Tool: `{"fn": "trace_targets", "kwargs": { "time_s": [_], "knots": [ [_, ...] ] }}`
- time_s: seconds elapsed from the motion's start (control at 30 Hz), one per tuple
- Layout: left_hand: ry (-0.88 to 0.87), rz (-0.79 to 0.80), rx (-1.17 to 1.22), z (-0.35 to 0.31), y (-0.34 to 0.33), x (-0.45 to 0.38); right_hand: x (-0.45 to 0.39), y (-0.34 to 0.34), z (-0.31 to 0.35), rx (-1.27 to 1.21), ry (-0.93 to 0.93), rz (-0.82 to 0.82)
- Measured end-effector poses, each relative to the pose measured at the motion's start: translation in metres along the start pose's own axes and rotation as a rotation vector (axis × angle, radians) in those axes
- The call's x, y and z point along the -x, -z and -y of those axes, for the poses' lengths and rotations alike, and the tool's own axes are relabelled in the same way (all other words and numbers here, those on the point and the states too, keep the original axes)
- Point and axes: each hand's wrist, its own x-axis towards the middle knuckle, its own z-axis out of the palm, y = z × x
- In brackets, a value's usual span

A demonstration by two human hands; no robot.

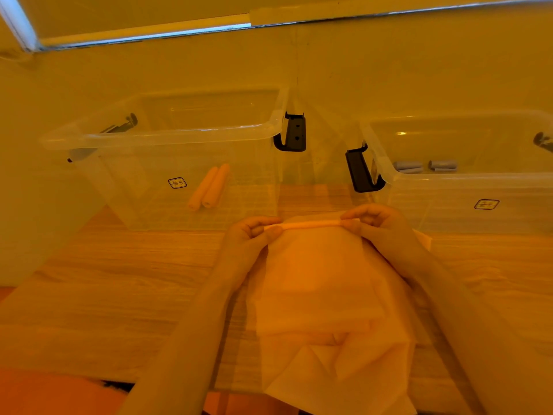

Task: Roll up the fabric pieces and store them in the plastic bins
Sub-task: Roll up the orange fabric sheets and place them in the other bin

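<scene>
A: 2 hands were on it — left hand [254, 232] and right hand [374, 223] each pinched an end of the thin rolled edge [311, 225] at the far end of the fabric piece [317, 289].

B: And the fingers?

A: Curled tight, thumbs under, fingertips over the roll at both ends. Nothing else was held.

B: Which way did the roll lie?

A: Its long axis ran left to right across the counter [119, 295], between the 2 hands, equally near both. The unrolled sheet stretched back toward the person, so I judged the rolling had to come toward the body.

B: Bins?

A: Just beyond. The left bin [167, 136] held 2 orange rolls [209, 187]; the right bin [449, 178] held 2 grey rolls [425, 166]. By colour, this one probably belonged left.
</scene>
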Motion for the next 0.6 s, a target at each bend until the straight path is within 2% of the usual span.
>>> {"fn": "trace_targets", "kwargs": {
  "time_s": [0.1,0.23,0.6],
  "knots": [
    [-0.024,-0.010,-0.043,0.0001,-0.0004,0.0003,0.0002,0.0001,0.0002,-0.075,-0.025,0.030],
    [-0.055,0.035,-0.021,-0.0017,0.0005,0.0020,-0.0004,-0.0008,-0.0001,0.008,-0.009,0.003],
    [-0.028,0.034,0.002,-0.0022,0.0006,0.0019,0.0004,-0.0001,0.0000,0.007,-0.003,0.013]
  ]
}}
